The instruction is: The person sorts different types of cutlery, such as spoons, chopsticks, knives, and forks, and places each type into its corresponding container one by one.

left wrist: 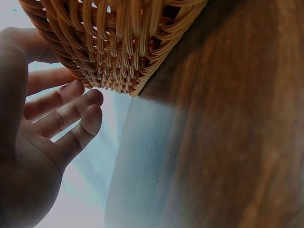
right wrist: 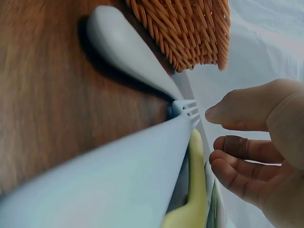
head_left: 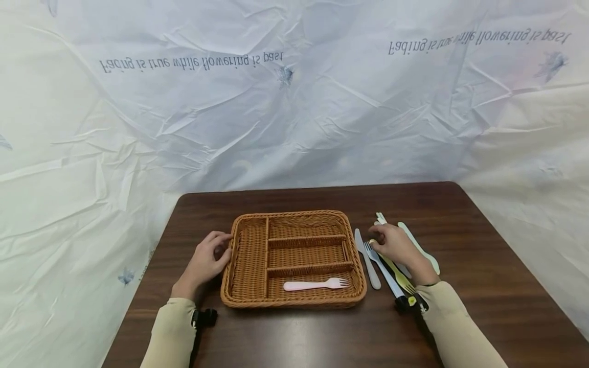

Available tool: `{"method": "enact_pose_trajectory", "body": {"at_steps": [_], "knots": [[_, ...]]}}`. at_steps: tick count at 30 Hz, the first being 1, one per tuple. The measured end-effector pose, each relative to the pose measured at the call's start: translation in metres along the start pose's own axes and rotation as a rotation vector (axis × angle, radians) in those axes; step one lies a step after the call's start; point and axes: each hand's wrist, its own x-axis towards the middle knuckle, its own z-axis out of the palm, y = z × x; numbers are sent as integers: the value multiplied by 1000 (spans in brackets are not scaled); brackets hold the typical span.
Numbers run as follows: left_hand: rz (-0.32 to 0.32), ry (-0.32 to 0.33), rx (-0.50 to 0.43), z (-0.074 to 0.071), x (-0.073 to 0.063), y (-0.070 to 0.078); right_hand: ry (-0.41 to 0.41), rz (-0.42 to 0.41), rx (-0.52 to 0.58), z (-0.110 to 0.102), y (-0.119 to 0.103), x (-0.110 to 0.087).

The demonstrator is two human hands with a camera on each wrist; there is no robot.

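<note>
Pale blue fork (head_left: 385, 272), right of the wicker basket (head_left: 294, 303)
Likely light, stiff, slick plastic; pinch mid-handle. The right hand (head_left: 399, 246) has parted, empty fingers near it; the left hand (head_left: 204, 262), fingers loosely curved, is at the basket's left rim.

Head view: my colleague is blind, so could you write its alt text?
A person's right grip hovers over cutlery right of a divided wicker basket holding one pink fork. The left grip is at the basket's left side; the table is brown.
</note>
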Motion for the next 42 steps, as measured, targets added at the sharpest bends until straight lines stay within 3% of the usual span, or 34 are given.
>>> {"method": "enact_pose_trajectory", "body": {"at_steps": [21,34,42], "knots": [[-4,-1,-10,1,-1,1,-70,46,-54,3,10,-5],[-8,1,-2,1,-1,1,-55,64,-42,4,5,-5],[-23,-9,-1,-1,-1,4,4,50,-51,7,6,-6]]}}
